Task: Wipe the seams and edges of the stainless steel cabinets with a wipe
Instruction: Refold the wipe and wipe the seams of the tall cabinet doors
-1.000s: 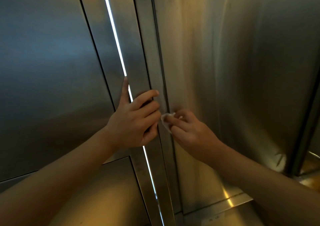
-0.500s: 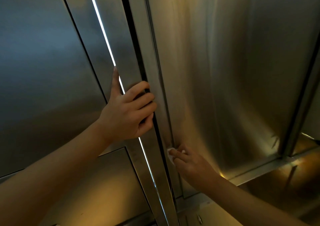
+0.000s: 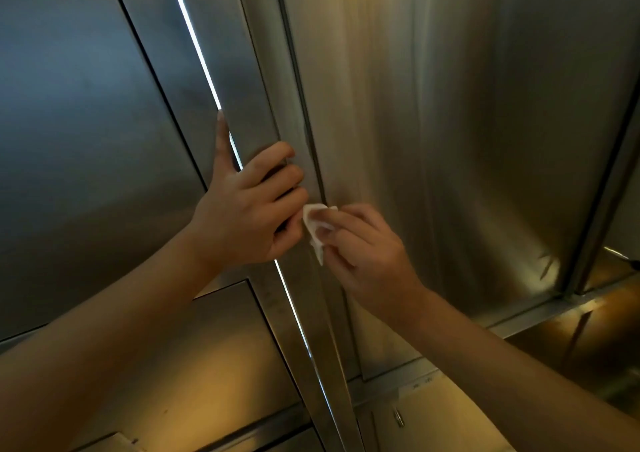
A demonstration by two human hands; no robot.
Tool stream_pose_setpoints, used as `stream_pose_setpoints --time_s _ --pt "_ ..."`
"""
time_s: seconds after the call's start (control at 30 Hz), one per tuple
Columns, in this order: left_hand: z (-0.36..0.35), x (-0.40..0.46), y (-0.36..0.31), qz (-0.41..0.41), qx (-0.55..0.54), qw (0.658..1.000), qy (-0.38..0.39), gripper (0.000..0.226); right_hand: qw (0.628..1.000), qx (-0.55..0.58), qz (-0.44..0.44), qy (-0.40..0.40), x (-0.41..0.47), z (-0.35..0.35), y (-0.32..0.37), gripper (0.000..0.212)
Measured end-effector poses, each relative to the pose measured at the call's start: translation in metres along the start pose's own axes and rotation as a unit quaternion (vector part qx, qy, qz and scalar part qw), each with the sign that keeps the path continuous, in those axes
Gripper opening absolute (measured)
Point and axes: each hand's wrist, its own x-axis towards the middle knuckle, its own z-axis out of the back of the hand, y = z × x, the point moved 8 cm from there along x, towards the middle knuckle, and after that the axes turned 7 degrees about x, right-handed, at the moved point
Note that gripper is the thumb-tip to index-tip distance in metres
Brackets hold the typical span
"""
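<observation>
The left hand (image 3: pixel 247 209) grips the cabinet door edge (image 3: pixel 263 112); the right hand (image 3: pixel 363 250) pinches a white wipe (image 3: pixel 313 223) against the seam (image 3: pixel 311 139).

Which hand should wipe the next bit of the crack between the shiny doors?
Probably the right hand. It already pinches the wipe against the seam. The left hand has no wipe; its fingers curl round the door edge beside the seam, seemingly holding it.

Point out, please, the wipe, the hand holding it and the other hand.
wipe (image 3: pixel 313 216), head view, its white upper fold.
right hand (image 3: pixel 367 254), head view, back of the hand.
left hand (image 3: pixel 242 216), head view, back of the hand.
</observation>
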Motion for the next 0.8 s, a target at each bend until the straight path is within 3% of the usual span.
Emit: stream_pose_setpoints --time_s 0.47,0.8 --pt "-0.004 -0.005 -0.005 -0.033 -0.008 0.999 0.01 0.024 0.988 0.05 -0.128 0.073 -0.133 -0.066 -0.027 0.012" --pt "-0.001 -0.002 -0.005 -0.036 -0.008 0.999 0.013 0.022 0.982 0.081 -0.149 0.086 -0.147 -0.062 -0.025 0.01"
